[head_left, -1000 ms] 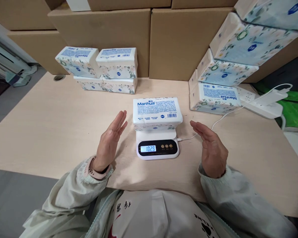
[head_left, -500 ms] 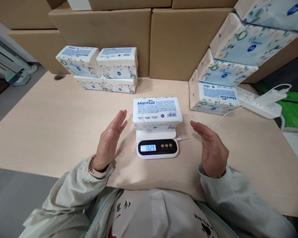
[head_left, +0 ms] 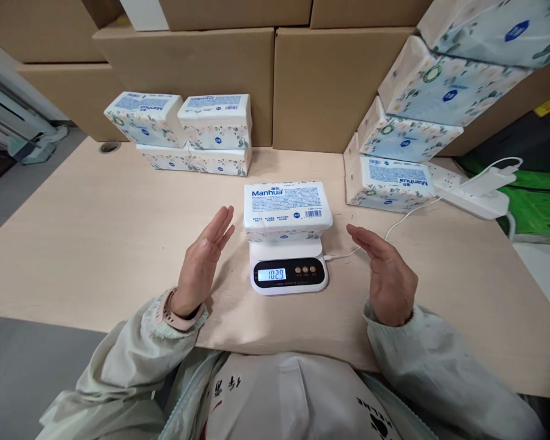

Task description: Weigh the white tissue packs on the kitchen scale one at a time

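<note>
A white tissue pack (head_left: 286,211) printed "Manhua" lies flat on a small white digital scale (head_left: 286,249), covering most of its platform. The lit display (head_left: 272,274) reads 102.9. To the left of the pack is my left hand (head_left: 202,261), upright with fingers stretched out, touching nothing. My right hand (head_left: 387,275) is held the same way on the other side, palm inward, apart from pack and scale. A white cable (head_left: 341,256) plugs into the scale's right side and passes behind my right hand.
Stacked tissue packs (head_left: 217,131) stand at the back left. A taller stack of packs (head_left: 394,183) leans up at the back right, beside a white power strip (head_left: 472,190). Cardboard boxes (head_left: 321,91) wall off the table's rear. A round cable hole (head_left: 110,147) is at the far left.
The view has shifted slightly, moving the background a little down and left in the picture. Both hands hold their pose, and the display reading is the same.
</note>
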{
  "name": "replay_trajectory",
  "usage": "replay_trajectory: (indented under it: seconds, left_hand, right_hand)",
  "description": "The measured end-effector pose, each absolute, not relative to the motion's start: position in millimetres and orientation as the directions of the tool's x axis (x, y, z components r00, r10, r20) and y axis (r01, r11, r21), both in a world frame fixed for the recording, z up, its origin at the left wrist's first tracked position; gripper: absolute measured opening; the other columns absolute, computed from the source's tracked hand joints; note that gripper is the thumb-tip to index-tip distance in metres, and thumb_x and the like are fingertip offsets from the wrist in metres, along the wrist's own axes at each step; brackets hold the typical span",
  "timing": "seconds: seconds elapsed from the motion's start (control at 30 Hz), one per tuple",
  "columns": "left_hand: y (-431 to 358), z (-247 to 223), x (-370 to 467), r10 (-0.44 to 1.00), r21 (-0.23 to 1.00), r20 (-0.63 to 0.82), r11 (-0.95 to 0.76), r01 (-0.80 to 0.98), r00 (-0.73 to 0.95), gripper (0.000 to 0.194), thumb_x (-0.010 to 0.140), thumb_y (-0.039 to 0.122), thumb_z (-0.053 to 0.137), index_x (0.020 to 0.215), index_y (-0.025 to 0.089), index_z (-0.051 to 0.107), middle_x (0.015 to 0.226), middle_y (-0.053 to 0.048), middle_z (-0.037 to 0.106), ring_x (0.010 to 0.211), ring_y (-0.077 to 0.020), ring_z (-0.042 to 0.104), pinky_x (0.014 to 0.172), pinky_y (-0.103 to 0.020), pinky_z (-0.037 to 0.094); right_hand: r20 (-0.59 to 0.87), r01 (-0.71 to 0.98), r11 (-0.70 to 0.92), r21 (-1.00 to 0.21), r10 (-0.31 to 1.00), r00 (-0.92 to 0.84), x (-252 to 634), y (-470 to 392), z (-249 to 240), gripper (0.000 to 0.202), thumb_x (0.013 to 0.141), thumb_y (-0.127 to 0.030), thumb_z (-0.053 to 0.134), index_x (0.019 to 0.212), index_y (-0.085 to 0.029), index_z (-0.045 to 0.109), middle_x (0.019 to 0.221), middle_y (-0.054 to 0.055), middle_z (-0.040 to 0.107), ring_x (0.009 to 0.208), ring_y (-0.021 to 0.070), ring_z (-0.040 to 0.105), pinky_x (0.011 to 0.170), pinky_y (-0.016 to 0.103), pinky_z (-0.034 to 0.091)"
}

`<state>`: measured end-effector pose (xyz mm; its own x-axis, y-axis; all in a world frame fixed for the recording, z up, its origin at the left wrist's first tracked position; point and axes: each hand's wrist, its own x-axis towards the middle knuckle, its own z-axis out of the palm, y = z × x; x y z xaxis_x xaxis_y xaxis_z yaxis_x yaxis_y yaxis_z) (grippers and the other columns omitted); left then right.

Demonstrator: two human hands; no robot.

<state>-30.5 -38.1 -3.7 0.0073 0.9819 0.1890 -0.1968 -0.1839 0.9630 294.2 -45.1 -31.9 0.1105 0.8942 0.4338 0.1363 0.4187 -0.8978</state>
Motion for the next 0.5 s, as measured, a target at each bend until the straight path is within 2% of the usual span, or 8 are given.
replay_trajectory:
  seconds: [0.17,0.3,0.4,0.5]
  left_hand:
    - [-36,-9,-32,0.980,0.960,0.198,-0.191,-0.207,0.013,0.051,0.107,0.059,0.055,0.150,0.035,0.068,0.169,-0.002,0.051,0.166,-0.0285,0.037,0.139,-0.053,0.031]
    - [-31,-10,-34,0.988,0.967,0.157,-0.156,-0.200,-0.010,0.053,0.105,0.059,0.060,0.150,0.033,0.068,0.170,-0.005,0.050,0.166,-0.0309,0.037,0.140,-0.057,0.028]
    - [-24,-1,-29,0.998,0.977,0.057,-0.048,-0.208,0.037,0.056,0.102,0.056,0.067,0.152,0.030,0.066,0.171,-0.006,0.048,0.166,-0.0332,0.035,0.140,-0.061,0.022]
    - [-17,12,-19,0.980,0.978,0.042,-0.001,-0.207,0.193,0.059,0.102,0.053,0.068,0.156,0.029,0.063,0.173,-0.005,0.044,0.168,-0.0348,0.031,0.141,-0.062,0.019]
  right_hand:
    - [0.426,0.150,0.406,-0.901,0.896,0.130,296,-45,-32,0.045,0.109,-0.049,0.050,0.139,-0.027,0.075,0.143,0.008,0.076,0.141,0.0346,0.067,0.126,0.064,0.047]
    - [0.350,0.102,0.338,-0.936,0.925,0.147,301,-33,-28,0.047,0.108,-0.055,0.052,0.138,-0.027,0.076,0.145,0.007,0.075,0.144,0.0337,0.066,0.130,0.064,0.043]
    - [0.230,0.056,0.228,-0.972,0.972,0.042,302,-16,-18,0.049,0.108,-0.058,0.054,0.146,-0.032,0.070,0.157,0.004,0.067,0.153,0.0306,0.058,0.136,0.061,0.037]
    - [0.128,0.097,0.138,-0.986,0.986,-0.103,290,1,-6,0.057,0.106,-0.063,0.056,0.156,-0.037,0.060,0.168,0.000,0.055,0.161,0.0302,0.047,0.139,0.062,0.030]
